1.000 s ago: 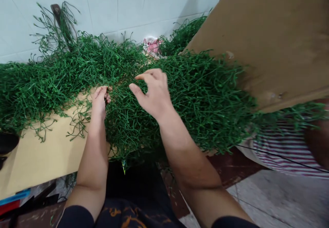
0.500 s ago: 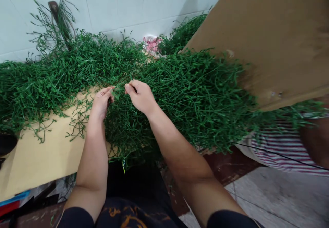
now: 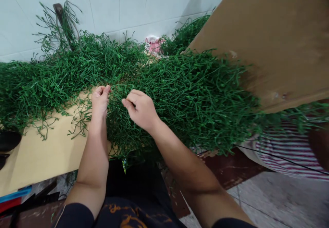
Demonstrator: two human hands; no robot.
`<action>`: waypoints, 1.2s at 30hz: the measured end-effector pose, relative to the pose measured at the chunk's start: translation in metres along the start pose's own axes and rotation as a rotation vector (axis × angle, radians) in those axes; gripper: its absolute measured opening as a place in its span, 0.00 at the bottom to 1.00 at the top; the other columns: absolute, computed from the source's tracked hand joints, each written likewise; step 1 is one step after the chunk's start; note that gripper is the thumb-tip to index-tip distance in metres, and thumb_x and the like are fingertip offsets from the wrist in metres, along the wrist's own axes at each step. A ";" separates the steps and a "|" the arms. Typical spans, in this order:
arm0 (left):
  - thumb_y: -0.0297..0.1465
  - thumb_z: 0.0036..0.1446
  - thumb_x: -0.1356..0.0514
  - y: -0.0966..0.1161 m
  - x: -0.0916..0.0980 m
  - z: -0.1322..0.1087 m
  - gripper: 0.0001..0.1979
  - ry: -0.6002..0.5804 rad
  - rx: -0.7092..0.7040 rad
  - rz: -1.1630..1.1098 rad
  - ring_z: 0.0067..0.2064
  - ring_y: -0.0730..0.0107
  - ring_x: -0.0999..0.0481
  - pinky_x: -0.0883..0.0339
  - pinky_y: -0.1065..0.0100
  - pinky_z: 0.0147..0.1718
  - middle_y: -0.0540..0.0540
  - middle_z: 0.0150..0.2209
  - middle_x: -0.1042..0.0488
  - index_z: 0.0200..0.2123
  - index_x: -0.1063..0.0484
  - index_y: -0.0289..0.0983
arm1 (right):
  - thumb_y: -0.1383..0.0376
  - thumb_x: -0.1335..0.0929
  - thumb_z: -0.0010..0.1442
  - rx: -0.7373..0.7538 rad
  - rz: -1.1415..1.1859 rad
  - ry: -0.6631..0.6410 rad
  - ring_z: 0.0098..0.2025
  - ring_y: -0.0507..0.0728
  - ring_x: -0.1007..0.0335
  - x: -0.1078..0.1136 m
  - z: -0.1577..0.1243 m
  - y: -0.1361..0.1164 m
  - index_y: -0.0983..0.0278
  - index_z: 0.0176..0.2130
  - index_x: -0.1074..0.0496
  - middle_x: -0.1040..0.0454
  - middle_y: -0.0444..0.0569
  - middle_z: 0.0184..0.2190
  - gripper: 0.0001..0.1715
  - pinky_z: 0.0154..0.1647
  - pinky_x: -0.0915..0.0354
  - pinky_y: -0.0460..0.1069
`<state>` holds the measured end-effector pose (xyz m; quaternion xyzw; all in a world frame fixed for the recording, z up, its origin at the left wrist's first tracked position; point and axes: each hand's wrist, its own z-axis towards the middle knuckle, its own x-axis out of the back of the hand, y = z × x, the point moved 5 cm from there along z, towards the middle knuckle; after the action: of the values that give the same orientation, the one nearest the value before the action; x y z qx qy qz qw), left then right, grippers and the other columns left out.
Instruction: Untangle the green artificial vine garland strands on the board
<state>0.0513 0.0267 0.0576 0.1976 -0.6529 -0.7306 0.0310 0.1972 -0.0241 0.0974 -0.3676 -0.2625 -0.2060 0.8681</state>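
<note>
The step in hand looks like fine fingertip work on thin strands, and the next move seems to call for a light, exact pinch that avoids snagging neighbours. The left hand (image 3: 100, 97) has thumb and fingers pressed together, apparently on a slender green plastic-looking stem (image 3: 125, 84); the right hand (image 3: 141, 109) is curled, thumb to forefinger, contents impossible to tell. A dense, tangled heap of thin-stemmed green artificial-looking foliage (image 3: 197, 97) spreads beneath and rightward of the right hand, just beside the left fingertips.
</note>
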 end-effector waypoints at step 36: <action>0.42 0.54 0.41 0.005 -0.013 -0.015 0.17 -0.186 0.298 -0.409 0.17 0.85 0.42 0.42 0.79 0.18 0.58 0.17 0.46 0.23 0.39 0.36 | 0.62 0.38 0.58 -0.138 0.217 0.035 0.27 0.50 0.37 0.020 -0.007 0.007 0.64 0.25 0.34 0.32 0.45 0.23 0.13 0.31 0.41 0.47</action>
<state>0.0674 0.0164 0.0649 0.2600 -0.6998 -0.6323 -0.2069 0.2190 -0.0278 0.1017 -0.4489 -0.1912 -0.1348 0.8624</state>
